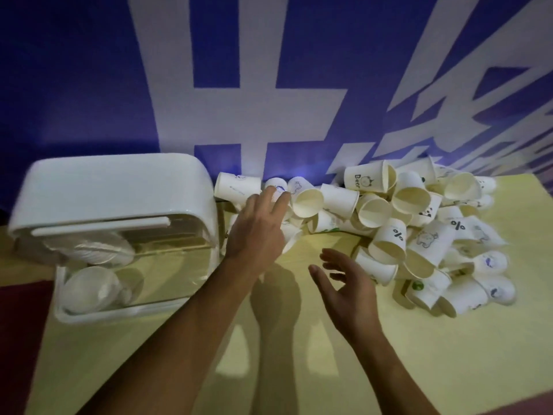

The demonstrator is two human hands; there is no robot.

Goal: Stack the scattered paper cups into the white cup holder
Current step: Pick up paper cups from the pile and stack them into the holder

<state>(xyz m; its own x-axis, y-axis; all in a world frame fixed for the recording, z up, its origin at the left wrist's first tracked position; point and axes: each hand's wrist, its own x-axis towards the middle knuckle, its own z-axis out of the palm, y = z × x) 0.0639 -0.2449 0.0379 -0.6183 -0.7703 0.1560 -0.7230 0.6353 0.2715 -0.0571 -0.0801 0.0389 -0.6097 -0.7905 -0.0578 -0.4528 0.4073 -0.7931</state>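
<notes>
Showing white cup holder [119, 199] at table [299, 369] left, with paper cups [419, 223] heaped just to its right. Left hand [257, 226], fingers spread and empty, is at the heap's holder-side end; right hand [347, 283] hovers open, holding nothing. Nearest cup [238, 188] lies sideways, axis left-right.

A pale yellow table [299, 339] stands against a blue-and-white lettered wall [89, 85]
</notes>
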